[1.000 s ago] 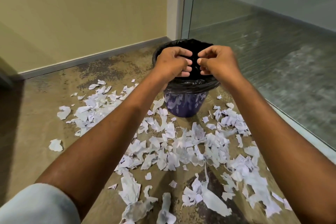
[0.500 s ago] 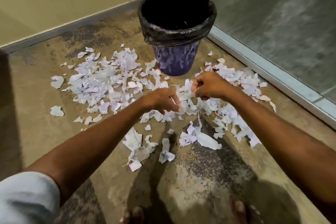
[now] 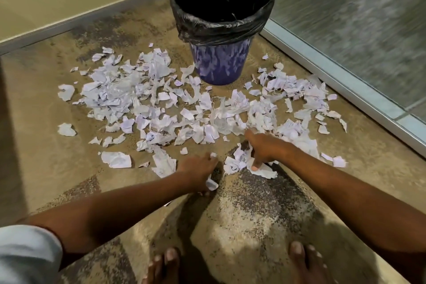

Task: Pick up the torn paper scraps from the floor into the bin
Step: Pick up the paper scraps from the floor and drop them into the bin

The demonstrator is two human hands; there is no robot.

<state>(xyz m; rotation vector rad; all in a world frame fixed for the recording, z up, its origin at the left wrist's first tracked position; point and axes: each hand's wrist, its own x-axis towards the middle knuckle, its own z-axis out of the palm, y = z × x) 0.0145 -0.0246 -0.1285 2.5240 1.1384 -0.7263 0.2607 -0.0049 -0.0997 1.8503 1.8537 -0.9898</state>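
Several torn white paper scraps [image 3: 161,108] lie spread over the brown floor in front of a purple bin [image 3: 220,65] lined with a black bag. The bin stands upright at the back, and its inside looks dark. Both of my hands are down at the near edge of the pile. My left hand [image 3: 198,172], blurred, curls over a small scrap [image 3: 211,184] that sticks out beneath it. My right hand [image 3: 264,148] has fingers and thumb closing round a crumpled clump of scraps [image 3: 238,161].
A glass wall with a metal floor rail [image 3: 345,80] runs along the right. A yellow wall with a grey skirting [image 3: 69,23] is at the back left. My bare toes [image 3: 166,263] show at the bottom edge.
Both hands have come down from over the bin to the floor at the near edge of the pile. They now close on scraps there, and the view has tilted downward.
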